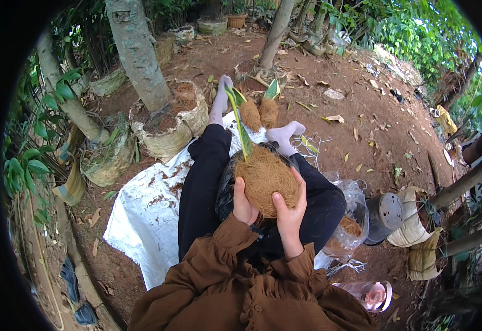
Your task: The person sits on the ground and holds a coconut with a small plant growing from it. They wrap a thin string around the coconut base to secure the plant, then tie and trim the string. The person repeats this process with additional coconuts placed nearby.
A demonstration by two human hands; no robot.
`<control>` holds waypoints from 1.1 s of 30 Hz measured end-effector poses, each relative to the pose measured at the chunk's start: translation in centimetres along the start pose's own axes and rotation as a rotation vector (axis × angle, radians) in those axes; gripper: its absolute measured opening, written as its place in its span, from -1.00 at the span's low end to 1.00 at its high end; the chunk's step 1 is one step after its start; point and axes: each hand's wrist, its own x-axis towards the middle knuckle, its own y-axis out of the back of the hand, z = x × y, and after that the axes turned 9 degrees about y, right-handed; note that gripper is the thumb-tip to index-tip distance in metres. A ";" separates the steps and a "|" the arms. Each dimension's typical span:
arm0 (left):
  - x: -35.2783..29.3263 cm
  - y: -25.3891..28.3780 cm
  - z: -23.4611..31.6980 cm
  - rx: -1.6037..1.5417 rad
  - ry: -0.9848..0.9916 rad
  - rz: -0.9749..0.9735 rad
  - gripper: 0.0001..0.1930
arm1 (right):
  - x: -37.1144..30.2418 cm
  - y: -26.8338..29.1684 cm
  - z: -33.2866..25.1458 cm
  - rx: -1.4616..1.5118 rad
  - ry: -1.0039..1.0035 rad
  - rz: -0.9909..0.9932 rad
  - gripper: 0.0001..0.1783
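Clearly, left hand (243, 207): half curled, holding the fibre ball (268, 181).
Right hand (292, 214): likewise, on its other side.
Leaf (245, 141): stands from its top-left.

Head view, from the left one of two wide fisheye cameras worn side by side on the person's head. The lens looks steeply down and forward over the brown shirt (252, 300), whose sleeves rise from the lower edge. The ball of fibre (267, 179) and the fingers (300, 188) lie close to the camera, near mid-field; the socks (282, 135) are farther off, and the trees (136, 55) stand toward the upper edge. Black margins close the sides and corners. Orientation: upright, unmirrored, with the person's left at left; straight edges bend near the rim.
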 end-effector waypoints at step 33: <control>0.2 8.6 -4.2 -0.221 0.469 -0.413 -0.07 | 0.6 4.0 4.8 0.603 -0.743 0.056 -0.23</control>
